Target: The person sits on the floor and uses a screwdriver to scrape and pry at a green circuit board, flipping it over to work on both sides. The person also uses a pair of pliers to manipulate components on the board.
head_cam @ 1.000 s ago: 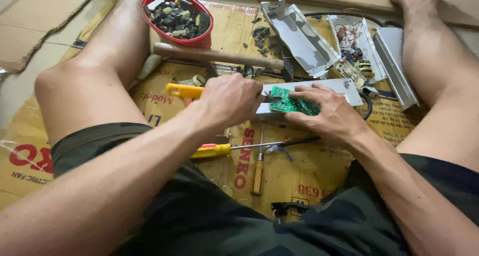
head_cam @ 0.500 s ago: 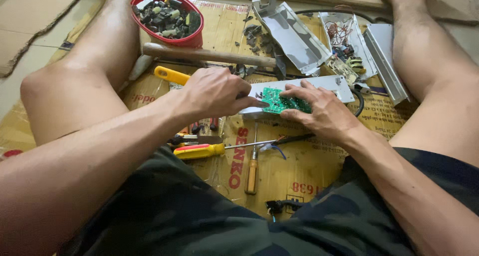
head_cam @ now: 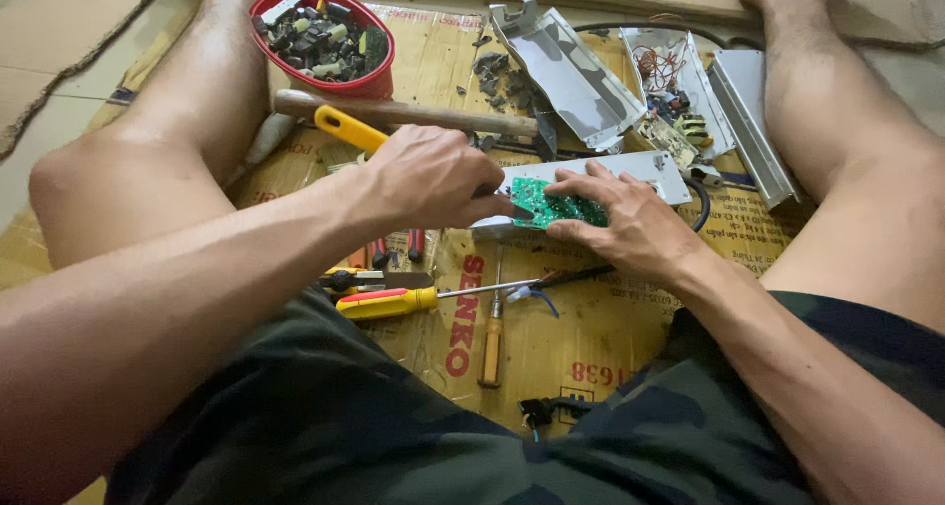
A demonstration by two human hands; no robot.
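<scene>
Green circuit board (head_cam: 557, 208) is sitting in a pale metal tray (head_cam: 645, 167) mid-cardboard (head_cam: 610, 338), between the legs; it looks light, stiff and brittle, best gripped by its edges. Right hand (head_cam: 635, 224) is pressing it flat, fingers spread. Left hand (head_cam: 428, 178) is clenching a yellow-handled tool (head_cam: 346, 128), now angled lower toward the board than earlier.

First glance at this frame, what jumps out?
Dead centre, the green circuit board sits in a white metal housing; the right hand presses it flat while the left hand works a yellow-handled tool at its left edge. At top left, a red bowl of small dark parts stands by the left leg. Loose hand tools, among them a yellow-handled screwdriver, lie on the cardboard below the hands.
</scene>
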